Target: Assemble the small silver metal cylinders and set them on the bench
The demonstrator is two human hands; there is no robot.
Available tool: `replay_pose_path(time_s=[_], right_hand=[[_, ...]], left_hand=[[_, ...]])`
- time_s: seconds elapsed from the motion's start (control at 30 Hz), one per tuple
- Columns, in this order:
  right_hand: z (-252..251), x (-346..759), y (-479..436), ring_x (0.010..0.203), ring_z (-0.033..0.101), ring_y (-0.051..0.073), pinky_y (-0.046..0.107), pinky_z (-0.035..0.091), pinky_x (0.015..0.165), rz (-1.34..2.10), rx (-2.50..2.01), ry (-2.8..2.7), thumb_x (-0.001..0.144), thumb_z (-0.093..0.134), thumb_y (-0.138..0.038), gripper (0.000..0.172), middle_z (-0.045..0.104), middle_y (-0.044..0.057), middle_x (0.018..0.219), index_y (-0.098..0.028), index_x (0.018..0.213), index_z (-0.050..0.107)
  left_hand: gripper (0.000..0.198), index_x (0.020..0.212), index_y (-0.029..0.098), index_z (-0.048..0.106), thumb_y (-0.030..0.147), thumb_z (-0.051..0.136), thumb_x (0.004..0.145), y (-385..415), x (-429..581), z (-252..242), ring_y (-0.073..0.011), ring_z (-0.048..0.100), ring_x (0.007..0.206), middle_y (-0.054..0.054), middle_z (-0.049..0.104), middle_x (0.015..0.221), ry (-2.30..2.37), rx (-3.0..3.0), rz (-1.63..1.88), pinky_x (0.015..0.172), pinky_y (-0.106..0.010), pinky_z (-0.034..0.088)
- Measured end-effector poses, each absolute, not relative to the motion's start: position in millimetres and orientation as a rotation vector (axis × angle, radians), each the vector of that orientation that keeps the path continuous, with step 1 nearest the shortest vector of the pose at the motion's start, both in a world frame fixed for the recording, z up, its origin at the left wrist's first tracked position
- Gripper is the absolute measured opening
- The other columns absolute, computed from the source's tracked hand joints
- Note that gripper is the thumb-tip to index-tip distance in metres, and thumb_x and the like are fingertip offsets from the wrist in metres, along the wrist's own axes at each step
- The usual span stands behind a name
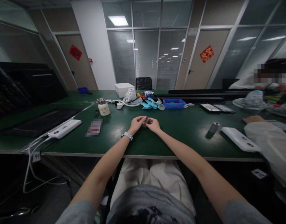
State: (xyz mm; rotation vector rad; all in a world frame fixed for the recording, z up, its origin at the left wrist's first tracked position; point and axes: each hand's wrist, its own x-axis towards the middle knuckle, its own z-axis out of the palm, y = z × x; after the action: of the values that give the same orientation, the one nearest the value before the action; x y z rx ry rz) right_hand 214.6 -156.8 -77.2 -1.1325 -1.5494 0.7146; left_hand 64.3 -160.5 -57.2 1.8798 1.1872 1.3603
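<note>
My left hand [136,123] and my right hand [153,124] meet over the green table [124,144], fingertips pinched together. Between them is a small dark, metallic-looking part [147,120], mostly covered by the fingers and too small to name. A watch [127,135] is on my left wrist. Beyond my hands lie light-blue fan blades [150,104] and a blue tray [173,104] with small items in it. A white fan body with a round grille [132,101] sits behind to the left.
To the left are a cream bottle [103,107], a blurred card [94,128] and a white power bank [64,128] with cables. On the right, a dark cylinder [212,130] stands near another white device [240,139]. A co-worker's sleeve [262,146] rests at the right edge.
</note>
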Motion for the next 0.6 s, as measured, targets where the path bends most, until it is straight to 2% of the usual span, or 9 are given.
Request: replay_pose_path(time_s=[0.13, 0.27, 0.47, 0.6], right_hand=[[-80, 217, -156, 0.086, 0.071, 0.020, 0.032, 0.057, 0.079, 0.698, -1.180, -1.565, 0.066, 0.079, -0.028, 0.039, 0.074, 0.006, 0.095, -0.019, 0.102, 0.065], [-79, 216, -159, 0.086, 0.070, 0.019, 0.033, 0.057, 0.080, 0.680, -1.212, -1.591, 0.066, 0.080, -0.033, 0.043, 0.073, 0.006, 0.096, -0.020, 0.105, 0.065], [-76, 217, -166, 0.084, 0.070, 0.018, 0.032, 0.056, 0.080, 0.668, -1.201, -1.602, 0.066, 0.080, -0.036, 0.041, 0.073, 0.006, 0.095, -0.019, 0.101, 0.065], [-74, 220, -170, 0.085, 0.070, 0.019, 0.032, 0.055, 0.080, 0.693, -1.191, -1.602, 0.066, 0.080, -0.036, 0.042, 0.073, 0.007, 0.096, -0.018, 0.102, 0.065]], left_hand=[[0.035, 0.098, 0.018, 0.077, 0.045, 0.066, 0.078, -153, 71, -59, -0.0188, 0.063, 0.081, -0.008, 0.073, 0.091, 1.224, 1.855, 1.372, 0.072, -0.028, 0.048], [0.033, 0.091, 0.017, 0.078, 0.045, 0.070, 0.074, -155, 74, -53, -0.0191, 0.063, 0.082, -0.009, 0.072, 0.093, 1.220, 1.851, 1.413, 0.073, -0.028, 0.049], [0.038, 0.097, 0.016, 0.077, 0.047, 0.066, 0.078, -147, 42, -50, -0.0207, 0.064, 0.090, -0.009, 0.074, 0.097, 1.318, 1.720, 1.602, 0.082, -0.030, 0.048], [0.031, 0.094, 0.021, 0.078, 0.045, 0.069, 0.077, -144, 4, -56, -0.0240, 0.064, 0.094, -0.008, 0.075, 0.094, 1.698, 1.854, 1.325, 0.086, -0.033, 0.046]])
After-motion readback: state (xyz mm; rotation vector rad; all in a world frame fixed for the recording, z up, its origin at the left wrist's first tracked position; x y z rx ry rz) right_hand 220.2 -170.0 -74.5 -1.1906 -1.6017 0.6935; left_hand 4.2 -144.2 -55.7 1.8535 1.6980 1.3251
